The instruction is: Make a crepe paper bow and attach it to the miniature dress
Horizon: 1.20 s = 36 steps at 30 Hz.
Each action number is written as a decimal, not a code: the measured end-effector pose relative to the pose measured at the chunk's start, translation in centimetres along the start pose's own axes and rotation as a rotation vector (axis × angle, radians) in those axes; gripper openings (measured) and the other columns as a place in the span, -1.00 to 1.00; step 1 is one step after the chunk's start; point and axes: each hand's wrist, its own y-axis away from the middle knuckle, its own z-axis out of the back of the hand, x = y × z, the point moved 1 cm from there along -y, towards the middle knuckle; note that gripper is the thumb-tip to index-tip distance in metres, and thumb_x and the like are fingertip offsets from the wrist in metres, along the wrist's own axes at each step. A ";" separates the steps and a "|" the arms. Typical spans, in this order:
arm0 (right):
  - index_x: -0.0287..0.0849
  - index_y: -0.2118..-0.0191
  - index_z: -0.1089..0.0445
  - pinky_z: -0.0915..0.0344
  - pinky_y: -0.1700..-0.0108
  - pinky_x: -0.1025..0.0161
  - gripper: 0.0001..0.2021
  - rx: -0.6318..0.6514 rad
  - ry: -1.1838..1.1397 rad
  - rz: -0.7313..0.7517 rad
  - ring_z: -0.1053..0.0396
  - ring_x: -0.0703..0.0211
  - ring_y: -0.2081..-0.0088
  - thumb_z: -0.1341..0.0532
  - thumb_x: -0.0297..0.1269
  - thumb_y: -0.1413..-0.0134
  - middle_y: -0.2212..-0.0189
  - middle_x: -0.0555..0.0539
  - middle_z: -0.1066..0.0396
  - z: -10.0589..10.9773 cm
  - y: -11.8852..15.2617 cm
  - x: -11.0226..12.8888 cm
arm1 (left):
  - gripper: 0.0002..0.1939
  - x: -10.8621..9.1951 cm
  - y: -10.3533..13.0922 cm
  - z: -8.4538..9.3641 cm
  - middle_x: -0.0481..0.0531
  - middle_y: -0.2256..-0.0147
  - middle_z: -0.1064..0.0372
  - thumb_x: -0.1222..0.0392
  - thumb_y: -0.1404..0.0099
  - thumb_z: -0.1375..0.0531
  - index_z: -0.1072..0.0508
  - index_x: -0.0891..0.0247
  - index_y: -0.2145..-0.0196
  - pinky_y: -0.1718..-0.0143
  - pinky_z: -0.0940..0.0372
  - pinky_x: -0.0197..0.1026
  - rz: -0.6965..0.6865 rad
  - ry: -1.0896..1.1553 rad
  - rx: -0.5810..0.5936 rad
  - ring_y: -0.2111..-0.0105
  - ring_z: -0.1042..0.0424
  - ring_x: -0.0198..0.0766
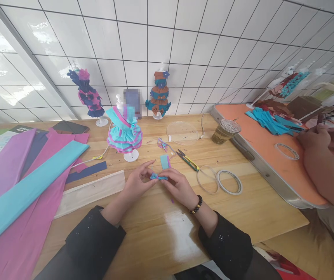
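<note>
Between my fingertips is a small gathered paper bow (156, 176), turquoise with purple edging. My left hand (140, 178) pinches its left end, the index finger raised. My right hand (180, 187), with a dark bead bracelet on the wrist, grips the right end. Just beyond the bow lies a turquoise and purple paper strip (165, 161). Thread snips (188, 160) with green-yellow handles rest to its right. A mannequin in a ruffled turquoise dress (124, 134) with pink-purple trim stands behind my left hand.
Long paper sheets (35, 182) cover the left side, beside a cream strip (91, 194). Tape rolls (230, 182) and a lidded cup (226, 131) are at right. Two dressed mannequins (159, 95) stand by the tiled wall. Another person's hands (321, 136) are over the orange table.
</note>
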 end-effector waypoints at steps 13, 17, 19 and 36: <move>-0.11 0.20 -0.36 -0.27 0.22 0.23 -0.82 0.056 0.035 -0.030 -0.30 0.19 0.23 -0.08 -0.41 -0.08 0.29 -0.09 -0.35 0.1 0.1 -0.1 | -0.40 -0.3 0.5 0.0 0.08 0.12 -0.32 0.23 -0.10 -0.18 -0.10 0.12 -0.09 0.07 -0.23 -0.07 -0.097 -0.152 0.029 0.21 -0.35 -0.25; -0.12 0.21 -0.36 -0.26 0.21 0.23 -0.82 0.038 0.036 -0.019 -0.30 0.19 0.24 -0.08 -0.41 -0.08 0.29 -0.08 -0.35 0.1 0.1 -0.1 | -0.39 -0.3 0.4 0.1 0.06 0.19 -0.32 0.20 -0.09 -0.20 -0.11 0.15 -0.09 0.11 -0.25 -0.10 -0.064 -0.097 0.000 0.24 -0.36 -0.26; -0.12 0.21 -0.36 -0.26 0.21 0.23 -0.83 0.037 0.040 -0.013 -0.30 0.20 0.25 -0.09 -0.41 -0.08 0.31 -0.08 -0.35 0.1 0.1 -0.1 | -0.42 -0.3 0.2 0.2 0.04 0.25 -0.32 0.18 -0.11 -0.18 -0.13 0.17 -0.08 0.17 -0.27 -0.14 -0.032 -0.024 -0.003 0.27 -0.36 -0.27; -0.14 0.23 -0.37 -0.26 0.21 0.24 -0.82 -0.008 0.075 -0.008 -0.31 0.20 0.26 -0.09 -0.46 -0.06 0.33 -0.08 -0.36 0.1 0.1 -0.6 | -0.60 -0.2 -0.2 0.4 -0.03 0.44 -0.31 0.23 -0.14 -0.14 -0.26 0.27 0.04 0.31 -0.26 -0.24 0.008 0.095 -0.003 0.42 -0.35 -0.34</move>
